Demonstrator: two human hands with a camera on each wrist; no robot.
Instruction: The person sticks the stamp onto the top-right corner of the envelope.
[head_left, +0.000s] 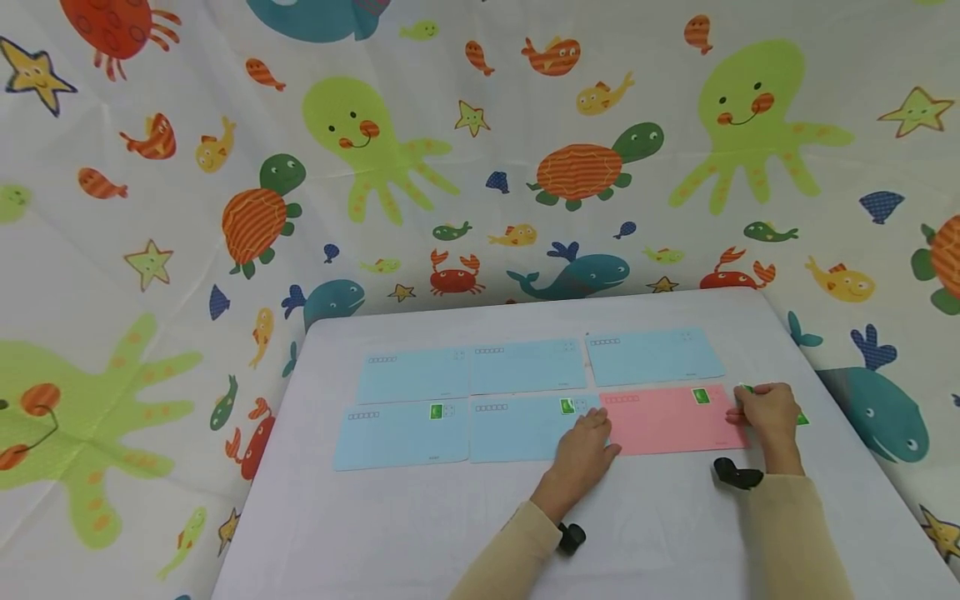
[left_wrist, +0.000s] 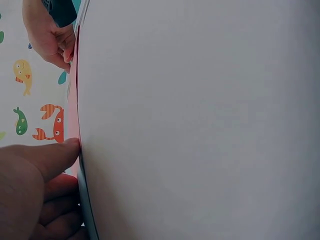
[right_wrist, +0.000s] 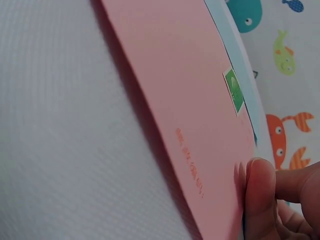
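Observation:
My left hand (head_left: 585, 458) rests with extended fingers where the lower middle blue envelope (head_left: 517, 437) meets the pink envelope (head_left: 667, 429); its thumb (left_wrist: 67, 150) lies at their near edge. A green stamp (head_left: 567, 406) sits on that blue envelope, just above my fingertips. The pink envelope carries one green stamp (head_left: 701, 396) near its top right. At the pink envelope's right end, my right hand (head_left: 772, 412) has its thumb and index finger pinched together, with a small green stamp (head_left: 745, 388) showing at the fingertips. More green (head_left: 802, 419) shows behind this hand, mostly hidden.
Three blue envelopes (head_left: 532, 367) form the upper row. The lower left blue envelope (head_left: 401, 437) bears a green stamp (head_left: 437, 412). A white cloth covers the table (head_left: 375, 533), and a curtain printed with sea animals (head_left: 480, 167) hangs behind it.

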